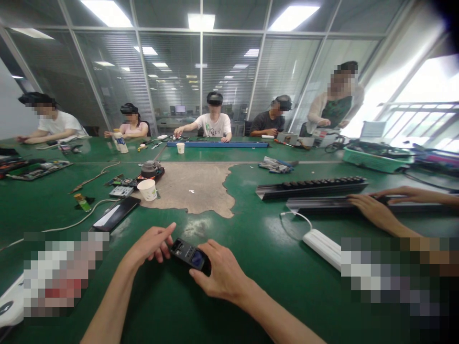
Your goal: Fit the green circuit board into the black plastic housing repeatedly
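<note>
Holding a small black handheld device in my right hand, I am curling my right fingers around its right end. My left hand is sitting against its left end with the index finger pointing up and away, though I cannot tell whether that hand is gripping it. The device is hovering between my hands, low over the near part of the green desk. A white power strip is lying to my right, a paper cup is standing farther left, and a co-worker's hands are reaching over a black metal rail on the right.
</note>
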A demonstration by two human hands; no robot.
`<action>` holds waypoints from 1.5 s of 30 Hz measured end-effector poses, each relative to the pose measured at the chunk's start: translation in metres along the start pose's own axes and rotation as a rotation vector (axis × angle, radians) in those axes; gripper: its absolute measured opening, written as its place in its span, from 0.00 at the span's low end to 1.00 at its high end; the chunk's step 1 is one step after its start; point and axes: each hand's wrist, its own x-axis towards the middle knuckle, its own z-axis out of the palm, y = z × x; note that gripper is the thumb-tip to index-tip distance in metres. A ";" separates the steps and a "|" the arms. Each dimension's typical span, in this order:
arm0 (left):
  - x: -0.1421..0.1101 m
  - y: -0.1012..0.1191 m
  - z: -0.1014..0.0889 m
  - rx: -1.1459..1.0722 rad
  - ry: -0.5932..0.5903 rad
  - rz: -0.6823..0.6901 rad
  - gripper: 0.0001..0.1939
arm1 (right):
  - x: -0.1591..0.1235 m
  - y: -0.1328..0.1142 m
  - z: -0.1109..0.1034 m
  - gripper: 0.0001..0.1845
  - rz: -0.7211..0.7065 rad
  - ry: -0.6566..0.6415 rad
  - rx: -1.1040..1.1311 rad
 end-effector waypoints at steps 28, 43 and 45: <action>-0.006 0.003 0.000 0.103 -0.192 0.062 0.32 | 0.014 0.032 -0.006 0.25 0.292 0.193 -0.081; -0.007 0.006 0.004 0.111 -0.206 0.063 0.33 | 0.016 0.032 -0.010 0.15 0.282 0.200 0.010; -0.007 0.007 0.004 0.112 -0.201 0.064 0.33 | 0.018 0.028 -0.013 0.13 0.227 0.260 0.094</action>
